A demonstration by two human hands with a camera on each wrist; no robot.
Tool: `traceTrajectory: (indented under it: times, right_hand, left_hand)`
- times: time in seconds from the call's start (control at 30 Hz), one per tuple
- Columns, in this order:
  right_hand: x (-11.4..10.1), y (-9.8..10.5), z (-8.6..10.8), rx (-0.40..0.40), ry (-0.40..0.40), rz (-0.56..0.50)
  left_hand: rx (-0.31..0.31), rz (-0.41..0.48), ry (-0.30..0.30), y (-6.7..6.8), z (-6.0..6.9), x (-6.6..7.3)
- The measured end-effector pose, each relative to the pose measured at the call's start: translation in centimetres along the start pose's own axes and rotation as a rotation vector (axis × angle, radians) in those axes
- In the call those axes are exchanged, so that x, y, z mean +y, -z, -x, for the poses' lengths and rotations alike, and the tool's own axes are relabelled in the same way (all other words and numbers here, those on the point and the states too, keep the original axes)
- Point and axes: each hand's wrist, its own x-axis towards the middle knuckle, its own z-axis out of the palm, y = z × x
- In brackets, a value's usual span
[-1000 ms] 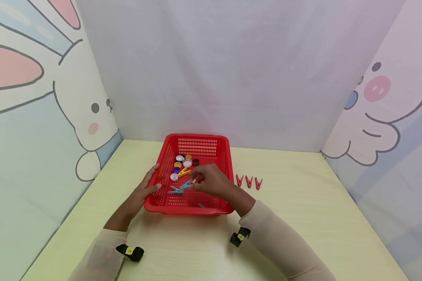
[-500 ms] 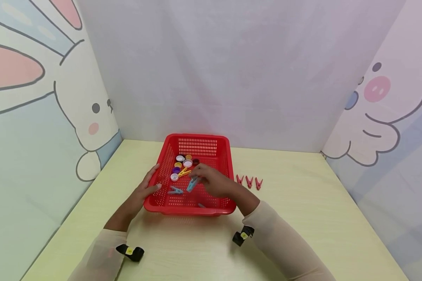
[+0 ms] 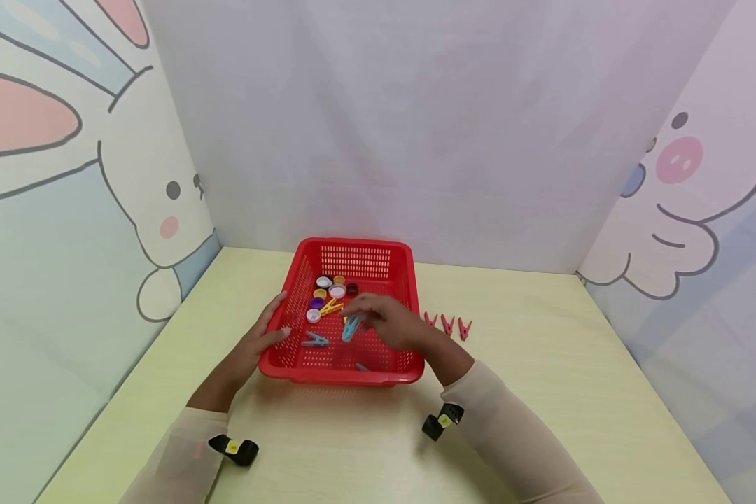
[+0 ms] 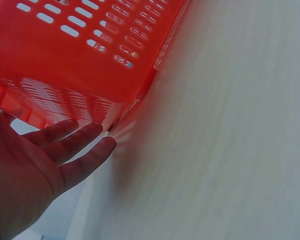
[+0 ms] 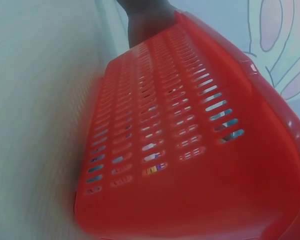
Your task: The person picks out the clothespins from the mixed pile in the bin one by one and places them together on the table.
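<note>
In the head view a red basket (image 3: 341, 377) stands on the table, and the left hand (image 3: 258, 339) grips its left rim, thumb inside and fingers outside. The left wrist view shows fingers of that hand (image 4: 35, 165) against the outer wall (image 4: 65, 60). Over the basket, the right hand (image 3: 387, 320) pinches a light-blue clothespin (image 3: 350, 328). Another blue clothespin (image 3: 316, 340) and a yellow one (image 3: 331, 306) lie on the basket floor, near several round caps (image 3: 313, 316). The basket wall (image 5: 210, 185) fills much of the right wrist view.
Right of the basket, three red clothespins (image 3: 447, 325) stand in a row on the pale table (image 3: 542, 364). A grey curtain (image 3: 378, 126) hangs behind, with cartoon-printed panels at both sides. The tip of a greyish piece (image 3: 362, 367) shows near the basket's front wall.
The right hand has taken hold of a light-blue clothespin, lifted it from beside the other blue one and moved slightly right. The left hand keeps its place on the rim.
</note>
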Motion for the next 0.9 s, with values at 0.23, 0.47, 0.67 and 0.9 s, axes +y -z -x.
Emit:
traceTrajectory:
  times: [0.23, 0.47, 0.67, 0.9]
  right_hand:
    - [-0.61, 0.61, 0.21, -0.028, -0.009, -0.134]
    - [-0.61, 0.41, 0.21, 0.06, -0.035, -0.152]
    - [-0.45, -0.1, 0.14, 0.182, -0.046, -0.14]
    - [-0.06, -0.26, 0.05, 0.235, -0.032, -0.143]
  left_hand:
    - [-0.002, -0.006, 0.0, -0.08, -0.09, 0.07]
    - [0.005, -0.01, 0.007, -0.09, -0.06, 0.04]
    - [0.004, -0.007, 0.007, -0.04, -0.04, 0.16]
    - [0.002, -0.007, 0.005, 0.04, -0.11, 0.18]
